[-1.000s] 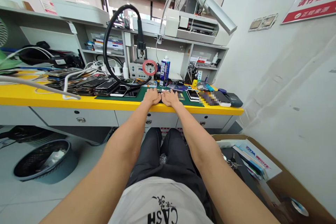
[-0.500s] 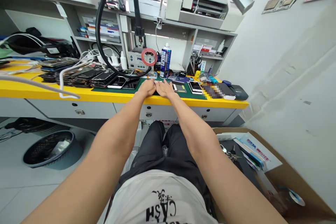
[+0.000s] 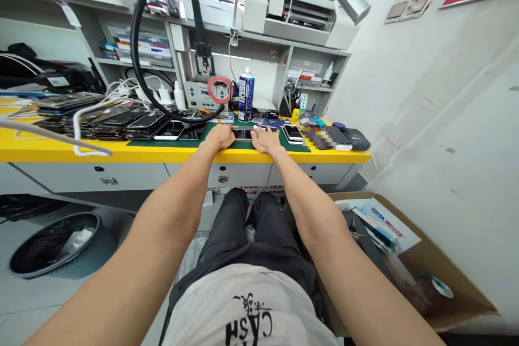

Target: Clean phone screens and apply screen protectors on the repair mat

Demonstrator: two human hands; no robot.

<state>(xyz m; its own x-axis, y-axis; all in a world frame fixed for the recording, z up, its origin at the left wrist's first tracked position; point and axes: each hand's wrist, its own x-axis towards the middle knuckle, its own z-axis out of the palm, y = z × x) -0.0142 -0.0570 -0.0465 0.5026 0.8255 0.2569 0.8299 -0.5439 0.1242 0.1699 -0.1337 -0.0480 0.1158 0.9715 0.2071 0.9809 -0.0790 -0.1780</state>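
Observation:
My left hand (image 3: 221, 136) is closed at the left end of a dark-screened phone (image 3: 243, 134) lying flat on the green mat (image 3: 154, 143). On the phone's right part rests my right hand (image 3: 266, 139), some fingers stretched forward. A small white piece (image 3: 255, 127), too small to name, shows at its thumb side and seems pinched there. This hand covers the phone's right end. Left of my hands lie another dark phone (image 3: 193, 131) and a white-edged phone (image 3: 170, 130). To the right sits a white phone (image 3: 292, 133).
A blue spray can (image 3: 245, 96) stands behind the phone. Left of it are a roll of red tape (image 3: 219, 90) and a looping black hose (image 3: 135, 38). Stacked phones (image 3: 109, 121) and white cables (image 3: 77, 124) crowd the left. A grey case (image 3: 359, 139) sits far right.
My hands have moved apart. The right hand and white piece have shifted rightward from the left hand, uncovering the dark phone screen. The whole view has swung a little to the right.

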